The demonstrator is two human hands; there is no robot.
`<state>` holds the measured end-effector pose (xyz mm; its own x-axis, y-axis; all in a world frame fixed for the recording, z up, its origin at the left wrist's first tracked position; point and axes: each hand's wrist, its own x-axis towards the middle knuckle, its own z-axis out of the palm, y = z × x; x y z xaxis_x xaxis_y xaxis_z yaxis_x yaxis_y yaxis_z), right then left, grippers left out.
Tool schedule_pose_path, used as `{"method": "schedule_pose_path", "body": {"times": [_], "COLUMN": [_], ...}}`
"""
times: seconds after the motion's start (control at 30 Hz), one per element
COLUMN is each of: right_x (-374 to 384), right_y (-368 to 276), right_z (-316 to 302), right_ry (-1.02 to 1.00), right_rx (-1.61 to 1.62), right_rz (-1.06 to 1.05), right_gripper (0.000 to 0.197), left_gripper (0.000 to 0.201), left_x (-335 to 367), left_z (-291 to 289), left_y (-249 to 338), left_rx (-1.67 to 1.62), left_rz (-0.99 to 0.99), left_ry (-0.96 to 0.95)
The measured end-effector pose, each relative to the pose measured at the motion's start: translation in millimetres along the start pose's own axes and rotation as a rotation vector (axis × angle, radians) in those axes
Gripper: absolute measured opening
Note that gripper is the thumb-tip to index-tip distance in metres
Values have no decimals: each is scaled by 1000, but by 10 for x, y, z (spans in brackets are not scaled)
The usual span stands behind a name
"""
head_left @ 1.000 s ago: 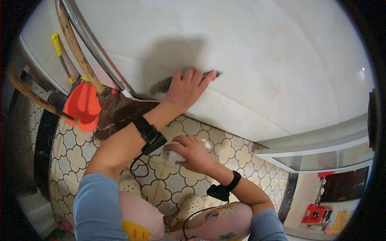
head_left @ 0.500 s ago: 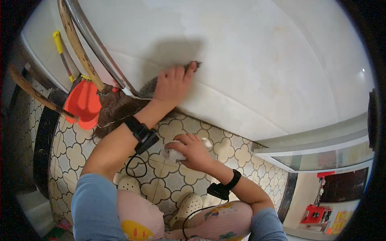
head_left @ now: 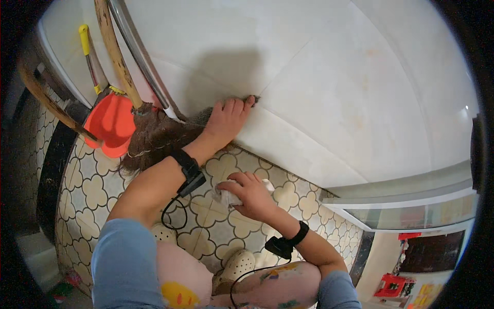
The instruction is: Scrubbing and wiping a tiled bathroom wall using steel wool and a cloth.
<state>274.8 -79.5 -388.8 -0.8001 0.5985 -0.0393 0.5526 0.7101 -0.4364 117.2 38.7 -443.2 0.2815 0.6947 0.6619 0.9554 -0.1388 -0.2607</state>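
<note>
My left hand (head_left: 226,124) is closed over the dark grey bristles (head_left: 199,117) of a broom, close against the foot of the white tiled wall (head_left: 319,98). That broom's metal pole (head_left: 140,54) leans up to the left, ending in a white socket. Over the floor, nearer to me, my right hand (head_left: 253,196) is closed around a crumpled white wad (head_left: 229,199), perhaps tissue or thin plastic; its fingers hide much of it. Next to my left forearm stands a brown bristle broom (head_left: 154,135) with a wooden handle (head_left: 116,54).
An orange dustpan (head_left: 112,121) with a yellow-tipped handle (head_left: 85,40) stands at the left by the wall. A curved wooden stick (head_left: 49,103) crosses in front of it. Below are patterned floor tiles (head_left: 206,234) and my cream clogs (head_left: 239,265). A glass-fronted white cabinet (head_left: 411,213) stands right.
My left hand and the tip of the grey bristles have come slightly lower along the wall. My right hand keeps its hold on the white wad, nearly still. The view has shifted a little.
</note>
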Motion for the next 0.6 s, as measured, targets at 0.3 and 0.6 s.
{"method": "schedule_pose_path", "body": {"times": [0.3,0.6], "right_x": [47,7], "right_y": [57,88], "right_z": [124,170], "right_ry": [-36,-53], "right_rx": [-17,2], "right_rz": [-27,5], "right_gripper": [62,61], "left_gripper": [50,53], "left_x": [518,-113], "left_z": [-347,190], "left_y": [100,-304], "left_rx": [-50,46], "left_rz": [-92,-313], "left_ry": [138,-127]}}
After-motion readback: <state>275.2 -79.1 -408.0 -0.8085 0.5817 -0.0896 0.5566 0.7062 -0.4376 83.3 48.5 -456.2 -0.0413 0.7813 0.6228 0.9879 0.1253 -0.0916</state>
